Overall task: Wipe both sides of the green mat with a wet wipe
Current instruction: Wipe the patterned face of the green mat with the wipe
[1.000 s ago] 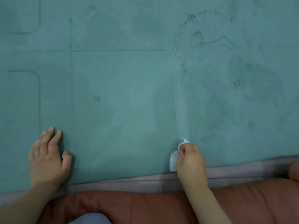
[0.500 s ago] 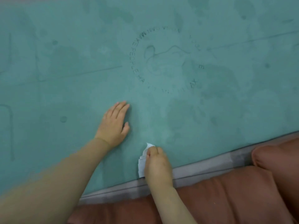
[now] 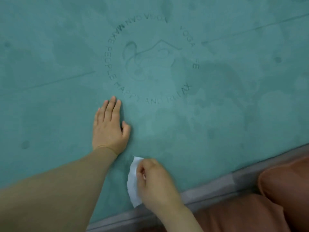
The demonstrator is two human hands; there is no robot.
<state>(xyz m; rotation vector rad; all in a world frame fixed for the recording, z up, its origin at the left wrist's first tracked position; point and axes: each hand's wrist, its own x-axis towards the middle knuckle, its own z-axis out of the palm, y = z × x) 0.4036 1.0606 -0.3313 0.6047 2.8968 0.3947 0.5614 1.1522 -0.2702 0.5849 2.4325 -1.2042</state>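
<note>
The green mat [image 3: 217,114] fills most of the view, with a round printed logo and darker damp patches on it. My left hand [image 3: 109,128] lies flat on the mat just below the logo, fingers straight and together. My right hand [image 3: 155,183] grips a folded white wet wipe [image 3: 133,181] and holds it against the mat near the mat's front edge. Part of the wipe is hidden under my fingers.
A grey strip [image 3: 217,190] runs along the mat's front edge. Reddish-brown cushions [image 3: 275,198] lie at the bottom right, right against that strip.
My left hand moved from the mat's left edge to a spot beside the logo and pressed flat. The view shifted right. My right hand stayed near the front edge with the wipe.
</note>
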